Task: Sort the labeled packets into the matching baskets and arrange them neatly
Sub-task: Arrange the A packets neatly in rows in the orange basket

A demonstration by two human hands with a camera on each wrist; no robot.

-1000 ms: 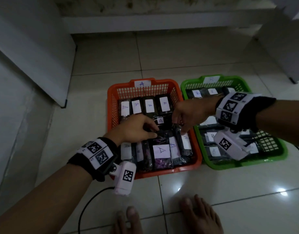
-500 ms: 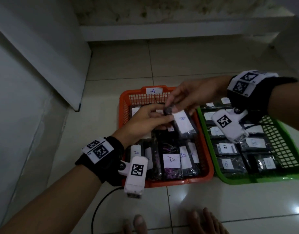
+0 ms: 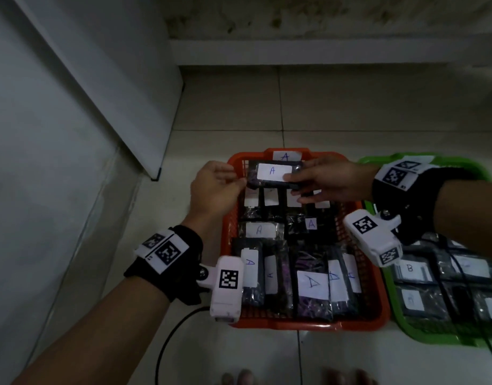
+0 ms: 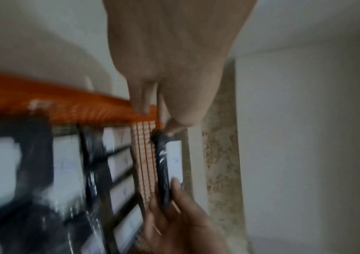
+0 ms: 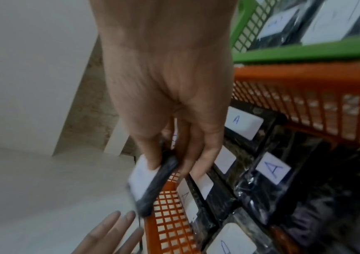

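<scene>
At six o'clock, rows of A packets fill the orange basket. At twelve, over its far rim, the right hand pinches an A packet; the left hand, fingers relaxed, touches its end. Placing is in hand: next it likely needs lowering into the far row.

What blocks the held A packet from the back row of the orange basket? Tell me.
Nothing visible. The right hand grips the A packet over the orange basket's back edge, left hand at its other end.
</scene>
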